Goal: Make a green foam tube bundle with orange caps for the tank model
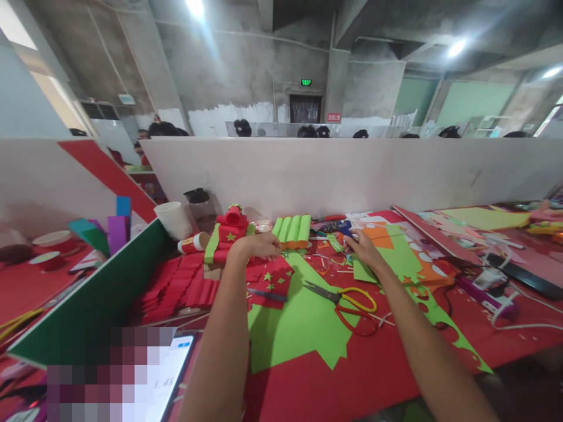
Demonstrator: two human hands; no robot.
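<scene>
Pale partition (343,176) behind a red worktable (373,375).
A green sheet (299,328) lies at centre; at its far left, the left hand (263,245) curls beyond star-dotted red paper (280,289), grip unclear; at its far right, the right hand (361,246) grips a blue tool (343,227).

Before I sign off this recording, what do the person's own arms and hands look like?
The left hand and right hand both look bare, without gloves. The left forearm and right forearm taper toward the wrists, with no sleeve, watch, bracelet or cable showing. Any rings would be too small to make out here.
</scene>
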